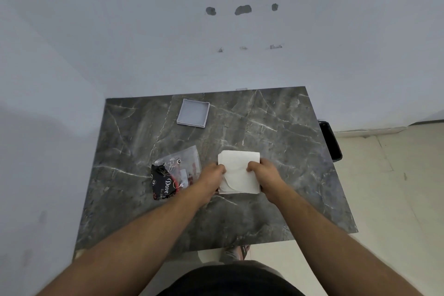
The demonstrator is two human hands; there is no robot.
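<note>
A stack of white paper napkins [240,166] lies on the dark marble table [276,132], near its middle front. My left hand [211,175] grips the stack's left edge with curled fingers. On the right edge, my right hand [262,170] grips it the same way. Part of the top napkin curls up between the hands. The lower corners of the stack are hidden by my hands.
A torn plastic wrapper [175,173], clear with a black printed part, lies just left of my left hand. A shallow grey square tray [193,113] sits toward the back of the table. A black bin [331,142] stands on the floor beside the table's right edge. White walls close behind and left.
</note>
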